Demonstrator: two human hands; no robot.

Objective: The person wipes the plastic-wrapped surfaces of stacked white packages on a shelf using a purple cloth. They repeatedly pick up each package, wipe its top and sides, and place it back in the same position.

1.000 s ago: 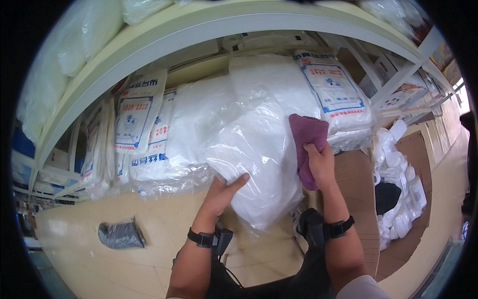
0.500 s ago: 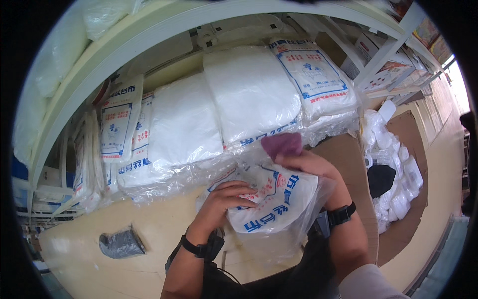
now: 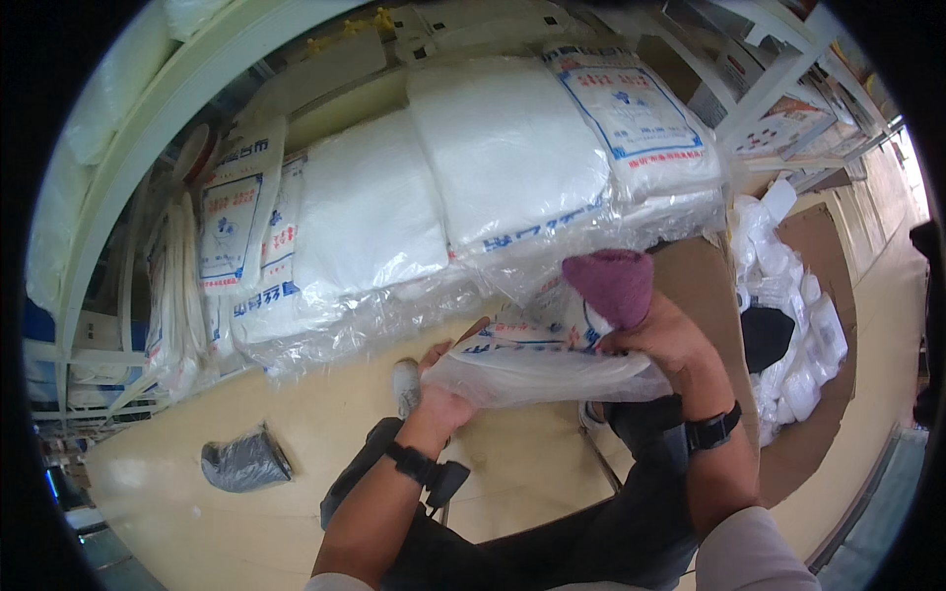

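Above my lap I hold a white plastic package [image 3: 552, 379] with blue and red print, its pale folded edge facing me. My left hand [image 3: 448, 394] supports its left end from below, the fingers partly hidden behind it. At the right end my right hand [image 3: 665, 335] pinches the package. That same hand also holds a crumpled purple cloth [image 3: 613, 284], which sticks up above the fingers. Just beyond my hands lie stacked white packages [image 3: 512, 148] in clear wrap, printed in the same colours.
On the floor at left lies a grey plastic-wrapped bundle [image 3: 246, 458]. An open cardboard box [image 3: 798, 414] at right holds white plastic-wrapped items [image 3: 813, 345] and a black thing [image 3: 767, 338]. White shelf frames [image 3: 128, 187] rise at left and upper right.
The package has been tilted from showing its printed face to showing its folded edge. My left hand has turned from on top of it to under its left end. The purple cloth has moved right.
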